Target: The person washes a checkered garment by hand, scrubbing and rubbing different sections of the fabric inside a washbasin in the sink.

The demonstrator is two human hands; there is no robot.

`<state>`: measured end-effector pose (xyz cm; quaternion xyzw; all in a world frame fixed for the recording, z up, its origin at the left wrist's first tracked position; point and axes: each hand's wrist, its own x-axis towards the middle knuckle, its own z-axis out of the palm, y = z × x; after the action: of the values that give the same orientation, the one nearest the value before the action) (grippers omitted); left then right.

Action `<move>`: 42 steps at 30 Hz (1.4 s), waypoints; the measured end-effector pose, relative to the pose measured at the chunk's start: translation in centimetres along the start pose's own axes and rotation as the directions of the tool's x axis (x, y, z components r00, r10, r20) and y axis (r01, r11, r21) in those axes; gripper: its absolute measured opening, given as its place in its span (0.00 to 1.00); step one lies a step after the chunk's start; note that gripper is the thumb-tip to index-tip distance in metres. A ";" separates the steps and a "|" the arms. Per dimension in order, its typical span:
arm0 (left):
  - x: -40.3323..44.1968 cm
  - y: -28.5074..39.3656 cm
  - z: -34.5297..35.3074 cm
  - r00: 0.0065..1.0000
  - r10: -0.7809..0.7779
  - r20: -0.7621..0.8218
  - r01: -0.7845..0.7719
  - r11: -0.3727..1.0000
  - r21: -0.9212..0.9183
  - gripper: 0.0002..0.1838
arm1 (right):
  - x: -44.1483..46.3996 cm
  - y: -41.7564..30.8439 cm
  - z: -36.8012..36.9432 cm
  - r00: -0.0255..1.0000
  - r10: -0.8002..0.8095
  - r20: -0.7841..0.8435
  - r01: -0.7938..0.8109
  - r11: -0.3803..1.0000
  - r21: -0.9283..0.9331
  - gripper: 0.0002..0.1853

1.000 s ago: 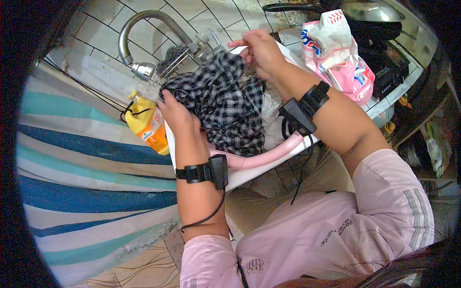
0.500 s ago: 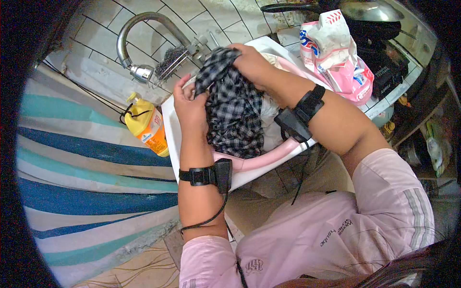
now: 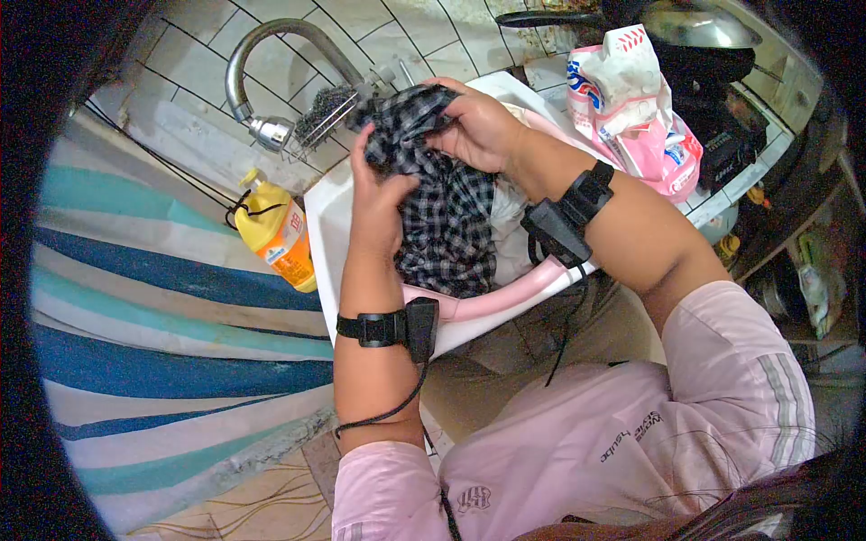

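Gripping the raised top of the black-and-white checked cloth [image 3: 446, 221] with the right hand [image 3: 483, 131]; touching its side with the left hand [image 3: 379, 198], thumb and fingers parted. Resting its lower folds within the pink rim [image 3: 492, 303], beside white fabric [image 3: 511, 236].

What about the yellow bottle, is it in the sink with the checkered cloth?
No, the yellow bottle is outside the white sink, beside it, while the checkered cloth is over the sink.
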<state>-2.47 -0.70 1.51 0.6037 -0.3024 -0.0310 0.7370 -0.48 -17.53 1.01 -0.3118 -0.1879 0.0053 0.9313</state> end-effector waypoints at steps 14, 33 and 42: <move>0.4 -1.3 0.1 0.962 -0.184 -0.203 0.269 0.782 0.562 0.23 | -1.5 1.4 2.3 0.946 0.056 0.320 0.323 -0.074 -0.943 0.22; 0.9 -1.6 0.6 0.998 -0.008 -0.061 0.043 0.801 0.597 0.26 | 0.4 2.5 -0.7 0.963 -0.266 0.043 0.053 0.030 -0.998 0.11; 1.0 -1.6 -1.1 0.871 -0.454 -0.188 0.449 0.891 -0.073 0.29 | 0.0 1.1 0.0 0.920 -0.281 0.272 0.339 0.227 -0.913 0.15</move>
<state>-0.66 -0.56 0.38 0.6477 -0.0772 -0.1454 0.7439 -0.39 -16.68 0.34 -0.7556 -0.2350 -0.2835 0.5417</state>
